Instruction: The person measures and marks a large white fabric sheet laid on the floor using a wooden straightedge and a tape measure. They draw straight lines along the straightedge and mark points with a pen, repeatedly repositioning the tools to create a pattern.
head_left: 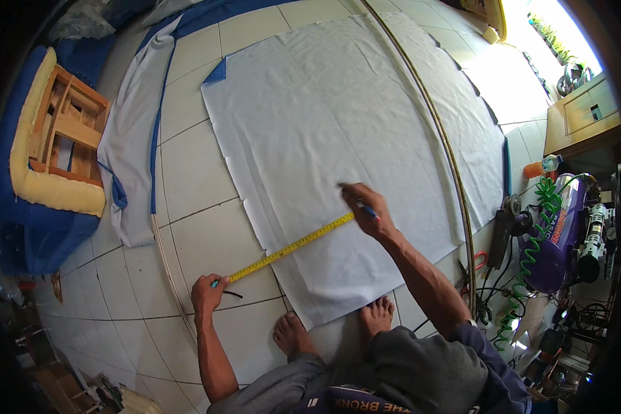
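Observation:
A yellow tape measure (pixel 290 248) stretches from my left hand (pixel 207 295) over the tiles and onto a large white sheet of material (pixel 338 145). My left hand is closed on the tape measure's teal-coloured end, with a dark strap hanging beside it. My right hand (pixel 369 210) is over the sheet at the tape's other end, slightly blurred. A pen (pixel 368 209) with blue and red parts is in its grip. Whether those fingers also pinch the tape is unclear. One corner of the sheet is folded over, showing a blue underside.
A long thin strip (pixel 431 103) lies across the sheet's right side. On the left stand a blue-covered seat piece with a wooden frame (pixel 76 127) and a white-and-blue cloth (pixel 134 138). A purple compressor (pixel 562 228), green coiled hose (pixel 529 255) and red-handled scissors (pixel 481 259) are at the right.

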### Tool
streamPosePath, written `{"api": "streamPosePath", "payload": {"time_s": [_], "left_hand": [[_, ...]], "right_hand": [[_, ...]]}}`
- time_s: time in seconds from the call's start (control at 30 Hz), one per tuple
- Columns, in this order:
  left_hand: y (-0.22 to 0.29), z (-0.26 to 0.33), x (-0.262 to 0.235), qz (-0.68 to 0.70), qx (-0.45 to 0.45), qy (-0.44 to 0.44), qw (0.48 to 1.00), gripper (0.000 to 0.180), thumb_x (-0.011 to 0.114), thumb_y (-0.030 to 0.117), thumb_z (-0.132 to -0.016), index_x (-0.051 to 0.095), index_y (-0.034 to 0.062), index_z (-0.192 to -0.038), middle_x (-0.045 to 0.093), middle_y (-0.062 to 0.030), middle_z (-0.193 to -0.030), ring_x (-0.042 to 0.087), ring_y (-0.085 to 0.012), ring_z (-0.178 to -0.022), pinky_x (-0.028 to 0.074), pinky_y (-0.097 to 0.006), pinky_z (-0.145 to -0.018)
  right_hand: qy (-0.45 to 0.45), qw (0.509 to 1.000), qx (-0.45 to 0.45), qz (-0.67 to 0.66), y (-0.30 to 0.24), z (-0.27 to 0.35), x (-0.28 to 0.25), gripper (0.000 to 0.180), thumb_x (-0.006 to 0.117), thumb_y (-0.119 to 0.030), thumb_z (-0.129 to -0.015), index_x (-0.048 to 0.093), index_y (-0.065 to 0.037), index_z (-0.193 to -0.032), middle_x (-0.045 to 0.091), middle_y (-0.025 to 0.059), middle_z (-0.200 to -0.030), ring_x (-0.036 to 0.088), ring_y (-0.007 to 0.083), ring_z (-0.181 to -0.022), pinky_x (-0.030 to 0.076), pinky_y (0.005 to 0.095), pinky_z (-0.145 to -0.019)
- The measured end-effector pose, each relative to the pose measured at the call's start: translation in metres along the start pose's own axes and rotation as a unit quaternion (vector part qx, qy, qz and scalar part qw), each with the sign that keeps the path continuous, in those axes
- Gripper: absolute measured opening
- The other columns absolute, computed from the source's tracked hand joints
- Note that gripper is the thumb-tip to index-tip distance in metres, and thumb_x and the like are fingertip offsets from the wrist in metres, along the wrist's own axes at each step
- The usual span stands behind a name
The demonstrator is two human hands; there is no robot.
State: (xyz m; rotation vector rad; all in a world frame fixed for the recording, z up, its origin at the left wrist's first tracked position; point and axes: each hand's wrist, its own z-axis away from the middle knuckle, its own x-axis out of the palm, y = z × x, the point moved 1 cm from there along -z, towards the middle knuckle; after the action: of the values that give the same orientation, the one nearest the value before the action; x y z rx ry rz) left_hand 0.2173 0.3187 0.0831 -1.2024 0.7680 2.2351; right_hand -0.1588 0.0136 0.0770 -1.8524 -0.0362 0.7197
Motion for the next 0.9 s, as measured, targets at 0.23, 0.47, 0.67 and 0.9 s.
{"api": "streamPosePath", "payload": {"time_s": [0.23, 0.47, 0.67, 0.9], "left_hand": [[-0.011, -0.012, -0.002, 0.054, -0.021, 0.088, 0.994, 0.037, 0.078, 0.043, -0.09, 0.079, 0.0073, -0.101, 0.069, -0.0151, -0.094, 0.067, -0.0328, -0.087, 0.053, -0.044, -0.079], [0.005, -0.023, -0.008, 0.108, -0.034, 0.098, 0.989, 0.04, 0.077, 0.045, -0.092, 0.079, 0.007, -0.104, 0.07, -0.0147, -0.097, 0.069, -0.0328, -0.091, 0.054, -0.043, -0.081], [-0.007, -0.051, -0.029, 0.073, -0.065, 0.101, 0.99, 0.044, 0.076, 0.049, -0.091, 0.079, 0.0075, -0.105, 0.074, -0.0175, -0.101, 0.071, -0.034, -0.094, 0.054, -0.042, -0.083], [-0.027, -0.181, -0.09, 0.084, -0.014, 0.121, 0.989, 0.043, 0.074, 0.048, -0.092, 0.078, 0.0061, -0.104, 0.075, -0.0163, -0.095, 0.071, -0.0305, -0.089, 0.053, -0.04, -0.08]], "right_hand": [[0.095, 0.931, 0.112, 0.335, 0.034, 0.052, -0.059, 0.048, 0.066, -0.023, -0.1, 0.054, -0.005, -0.143, 0.058, 0.0182, -0.147, 0.047, 0.0352, -0.144, 0.027, 0.0559, -0.12], [-0.003, 0.905, 0.133, 0.404, 0.057, 0.147, -0.065, 0.066, 0.067, -0.036, -0.098, 0.043, -0.004, -0.151, 0.041, 0.0162, -0.164, 0.027, 0.0347, -0.157, 0.008, 0.062, -0.126], [-0.065, 0.905, 0.146, 0.394, 0.043, 0.212, -0.109, 0.062, 0.069, -0.034, -0.096, 0.048, -0.004, -0.146, 0.043, 0.0162, -0.163, 0.03, 0.035, -0.156, 0.01, 0.0619, -0.126], [-0.082, 0.905, 0.132, 0.397, 0.023, 0.179, -0.123, 0.057, 0.075, -0.022, -0.092, 0.053, -0.004, -0.141, 0.049, 0.0223, -0.156, 0.039, 0.0353, -0.151, 0.021, 0.0594, -0.123]]}}
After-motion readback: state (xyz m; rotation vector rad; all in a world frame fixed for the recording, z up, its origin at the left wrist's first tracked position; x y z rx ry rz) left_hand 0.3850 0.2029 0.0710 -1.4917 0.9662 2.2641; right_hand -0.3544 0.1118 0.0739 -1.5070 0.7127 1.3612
